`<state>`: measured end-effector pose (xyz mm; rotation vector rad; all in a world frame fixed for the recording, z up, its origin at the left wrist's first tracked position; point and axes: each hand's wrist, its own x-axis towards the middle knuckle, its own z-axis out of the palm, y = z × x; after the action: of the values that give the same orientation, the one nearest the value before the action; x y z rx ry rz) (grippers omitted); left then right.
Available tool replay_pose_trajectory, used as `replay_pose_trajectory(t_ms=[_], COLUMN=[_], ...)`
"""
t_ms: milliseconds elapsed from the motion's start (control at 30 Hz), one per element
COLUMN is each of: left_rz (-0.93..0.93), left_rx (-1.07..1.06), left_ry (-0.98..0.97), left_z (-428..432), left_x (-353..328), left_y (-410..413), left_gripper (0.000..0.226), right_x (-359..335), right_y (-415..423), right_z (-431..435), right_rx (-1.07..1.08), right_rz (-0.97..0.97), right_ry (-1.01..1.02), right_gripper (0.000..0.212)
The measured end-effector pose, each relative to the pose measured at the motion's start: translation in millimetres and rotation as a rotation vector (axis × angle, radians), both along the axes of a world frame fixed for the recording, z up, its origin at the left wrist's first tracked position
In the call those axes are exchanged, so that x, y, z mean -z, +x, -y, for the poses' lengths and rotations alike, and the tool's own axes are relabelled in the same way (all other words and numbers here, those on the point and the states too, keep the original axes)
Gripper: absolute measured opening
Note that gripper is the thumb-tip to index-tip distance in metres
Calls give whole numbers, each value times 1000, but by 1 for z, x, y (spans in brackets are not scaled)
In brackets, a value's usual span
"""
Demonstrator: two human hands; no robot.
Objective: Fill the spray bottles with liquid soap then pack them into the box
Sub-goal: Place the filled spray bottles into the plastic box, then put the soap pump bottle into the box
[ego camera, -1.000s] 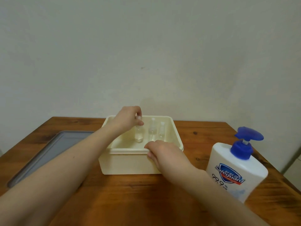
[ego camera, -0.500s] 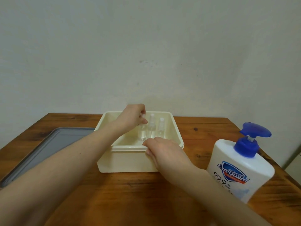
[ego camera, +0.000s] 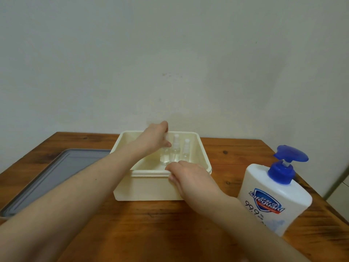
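A cream plastic box (ego camera: 147, 188) stands on the wooden table. Inside it three small clear spray bottles stand upright in a row. My left hand (ego camera: 154, 138) reaches into the box and pinches the top of the leftmost bottle (ego camera: 164, 157). Beside it stand the middle bottle (ego camera: 175, 148) and the right bottle (ego camera: 186, 150), both free. My right hand (ego camera: 190, 176) grips the box's near rim, fingers curled over the edge. A white liquid soap pump bottle (ego camera: 273, 195) with a blue pump stands to the right of the box.
A grey lid (ego camera: 52, 176) lies flat on the table, left of the box. The wooden table (ego camera: 160, 227) ends at a plain wall behind. The soap bottle stands close to my right forearm and near the table's right edge.
My left hand has set the held bottle down closer to the other two bottles. The view has tilted up slightly. My right hand stays on the rim.
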<state>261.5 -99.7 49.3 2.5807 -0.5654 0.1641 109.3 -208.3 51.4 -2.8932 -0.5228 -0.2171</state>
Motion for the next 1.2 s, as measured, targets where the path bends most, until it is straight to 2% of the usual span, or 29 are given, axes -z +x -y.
replay_pose_trajectory(t_ms=[133,233,433,633,967,1033,1100,1200], left_rz=[-28,32,229,345,333,311,267,196], left_rx=[-8,-20,-34,-16,-66,-84,-81,-33], left_ry=[17,-14,-176,-422,-574,-592,-616,-604], left_z=[-2,-6,-14,-23,-62,-67,-64,-48], left_x=[-3,-8,-34,-67,-62,-53,-42,-22], left_y=[-6,-13,-44,-92,-154,-164,-175,-192], left_gripper=[50,47,36,22,7,8,7,10], right_x=[0,1,2,2,-4,-9,-15,-20], right_y=[0,1,2,3,-8,-22,-45,-82], right_z=[1,1,1,-1,-6,-4,1,17], right_rx=[-7,-7,10,30,92,62,54,117], right_rz=[3,7,-1,6,7,46,148,405], right_ry=[8,5,13,-1,-86,8,227,506], right_gripper=[30,31,28,26,19,32,39,28])
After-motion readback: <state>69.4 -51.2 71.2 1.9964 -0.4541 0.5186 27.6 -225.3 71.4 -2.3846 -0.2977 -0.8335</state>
